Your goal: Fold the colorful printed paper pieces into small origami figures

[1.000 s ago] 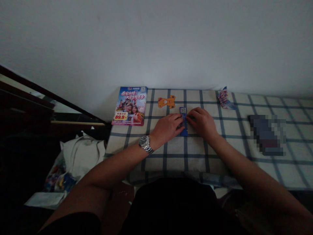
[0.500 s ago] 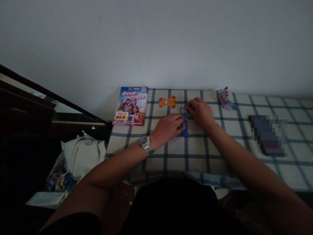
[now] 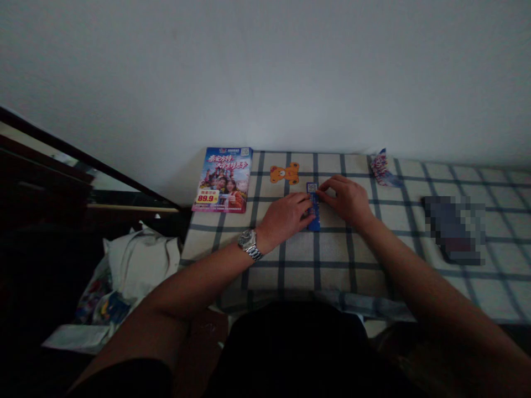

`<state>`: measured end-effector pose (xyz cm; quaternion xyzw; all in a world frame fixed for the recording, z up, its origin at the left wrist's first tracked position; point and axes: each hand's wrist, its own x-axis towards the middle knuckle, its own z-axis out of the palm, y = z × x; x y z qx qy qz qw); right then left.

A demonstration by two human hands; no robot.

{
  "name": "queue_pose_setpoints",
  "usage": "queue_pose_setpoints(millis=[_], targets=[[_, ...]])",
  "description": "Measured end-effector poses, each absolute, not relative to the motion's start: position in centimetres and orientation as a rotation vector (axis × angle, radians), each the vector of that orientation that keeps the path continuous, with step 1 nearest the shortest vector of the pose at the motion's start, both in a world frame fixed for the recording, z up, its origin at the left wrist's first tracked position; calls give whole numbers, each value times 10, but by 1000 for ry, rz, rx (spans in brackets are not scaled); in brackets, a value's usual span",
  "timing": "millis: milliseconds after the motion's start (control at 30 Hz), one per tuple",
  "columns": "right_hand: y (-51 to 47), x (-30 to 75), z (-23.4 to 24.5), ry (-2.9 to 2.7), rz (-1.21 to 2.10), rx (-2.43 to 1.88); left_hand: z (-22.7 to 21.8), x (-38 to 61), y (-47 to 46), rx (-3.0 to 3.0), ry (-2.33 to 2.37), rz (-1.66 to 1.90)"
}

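A narrow blue paper strip [image 3: 314,213] with a QR code at its top end lies upright on the checked tablecloth [image 3: 332,265]. My left hand [image 3: 285,216] rests on its middle, fingers over the strip and hiding part of it. My right hand [image 3: 346,202] lies to its right, fingertips at the strip's upper edge. A metal wristwatch [image 3: 248,240] circles my left wrist. Left of my hands lies a colourful travel brochure [image 3: 222,179], and an orange teddy-bear cut-out [image 3: 284,173] sits above them.
A small patterned packet [image 3: 380,168] stands against the white wall at the cloth's far edge. A pixelated dark object [image 3: 454,229] lies on the cloth at right. A white cloth bag [image 3: 141,262] and dark furniture sit below the table's left side.
My right hand rose along the strip, then came back slightly lower and to the right. My left hand and the strip have stayed in nearly the same place.
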<state>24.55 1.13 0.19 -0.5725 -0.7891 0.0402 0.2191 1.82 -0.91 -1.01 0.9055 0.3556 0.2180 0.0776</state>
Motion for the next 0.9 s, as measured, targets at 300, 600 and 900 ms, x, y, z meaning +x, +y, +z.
queue_pose_setpoints(millis=[300, 600, 900], targets=[[-12, 250, -5, -2204, 297, -1497, -10, 19, -10, 2700, 1085, 659], [-23, 251, -1, -2220, 306, -1507, -10, 19, -11, 2701, 1077, 647], [-20, 246, -2, -2171, 294, -1581, -9, 19, -11, 2710, 1082, 646]])
